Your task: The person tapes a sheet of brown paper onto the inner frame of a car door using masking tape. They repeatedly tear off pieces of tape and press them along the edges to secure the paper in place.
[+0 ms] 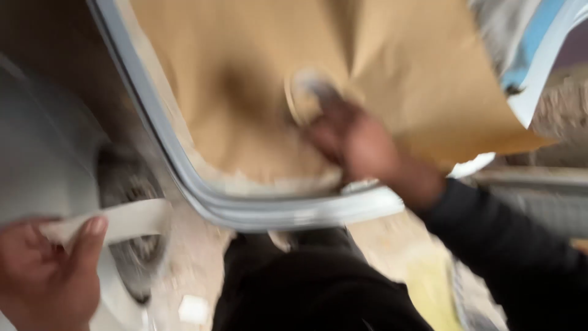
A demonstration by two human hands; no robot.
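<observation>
We pinch a strip of pale cream masking tape (125,222) between the thumb and fingers of our left hand (46,276), closed firmly on its end; the strip runs flat and taut away from the grip toward the right, its far end near a curved grey-white panel edge (184,178). Behind the strip sits a dark round opening with a metal part (131,202), blurred. Our right hand (349,138), in a dark sleeve (508,245), presses a small round roll of tape (306,95) against a large sheet of brown masking paper (245,73); the fingers curl about the roll, though blur hides how tightly. The paper looks creased and fills the frame above the panel edge. Below both hands lie our dark trousers (306,288).
</observation>
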